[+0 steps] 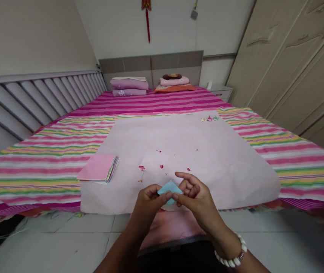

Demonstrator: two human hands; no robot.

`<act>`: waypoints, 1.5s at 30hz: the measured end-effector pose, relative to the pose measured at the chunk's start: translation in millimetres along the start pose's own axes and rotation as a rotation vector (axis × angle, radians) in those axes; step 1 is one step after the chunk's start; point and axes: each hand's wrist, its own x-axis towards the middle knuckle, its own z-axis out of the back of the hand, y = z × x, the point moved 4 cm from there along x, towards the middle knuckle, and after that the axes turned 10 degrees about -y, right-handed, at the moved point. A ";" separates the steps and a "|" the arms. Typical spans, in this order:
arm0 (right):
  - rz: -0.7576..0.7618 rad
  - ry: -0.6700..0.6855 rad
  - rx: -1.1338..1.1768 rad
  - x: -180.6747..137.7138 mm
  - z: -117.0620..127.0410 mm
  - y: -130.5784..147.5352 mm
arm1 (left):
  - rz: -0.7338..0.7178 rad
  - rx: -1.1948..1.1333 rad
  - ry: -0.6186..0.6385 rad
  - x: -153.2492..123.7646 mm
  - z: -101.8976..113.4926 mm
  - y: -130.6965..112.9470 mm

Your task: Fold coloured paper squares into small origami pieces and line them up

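Observation:
A small light-blue folded paper (169, 187) is held up in front of me, over the near edge of the large pale sheet (179, 136). My left hand (150, 197) pinches its left side, thumb on top and fingers curled behind. On the other side my right hand (193, 191) grips the paper between thumb and fingers, with the index finger raised and stretched out. The paper has a pointed top and looks diamond-shaped; its underside is hidden by the hands. A white beaded bracelet (231, 258) is on the right wrist.
A stack of coloured paper (97, 167) lies on the sheet's left edge. Three tiny folded paper pieces (209, 118) sit at its far right corner. Small red marks or holes (162, 167) dot the middle. Folded bedding (130, 85) and a headboard (150, 66) stand beyond; a railing (42, 96) runs left.

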 end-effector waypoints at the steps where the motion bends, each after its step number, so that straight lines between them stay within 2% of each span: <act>1: -0.007 0.000 -0.001 -0.2 -0.1 -0.1 | 0.012 0.018 -0.008 0.3 0.8 0.9; 10: 0.009 0.012 0.024 2.6 4.5 1.3 | -0.107 0.148 -0.132 1.5 7.5 -11.3; 14: 0.029 -0.039 0.016 3.7 5.0 -1.6 | -0.109 0.140 -0.159 2.9 6.9 -7.3; 20: 0.069 -0.161 0.021 3.7 8.4 -2.3 | 0.032 0.048 -0.043 -0.2 -6.1 8.8; 24: 0.030 -0.011 0.102 5.7 7.9 -2.8 | 0.121 -0.090 0.015 -1.2 -7.4 10.4; 30: -0.154 0.234 0.243 8.8 4.1 -9.5 | 0.377 -0.413 0.292 -10.6 -17.2 9.8; 34: -0.189 0.308 0.229 7.2 -1.2 -13.0 | 0.569 -0.547 0.446 -19.4 -22.9 17.9; 37: -0.154 0.313 0.199 8.1 -4.3 -12.2 | 0.639 -0.593 0.479 -21.4 -23.9 22.2; 39: -0.144 0.279 0.181 9.6 -4.6 -11.2 | 0.631 -0.556 0.446 -19.7 -22.9 23.9; 41: -0.152 0.231 0.167 10.9 -3.5 -10.5 | 0.561 -0.437 0.386 -15.9 -20.3 24.6; 45: -0.168 0.183 0.141 11.9 -0.2 -10.1 | 0.213 -0.099 0.170 -3.8 -6.7 16.3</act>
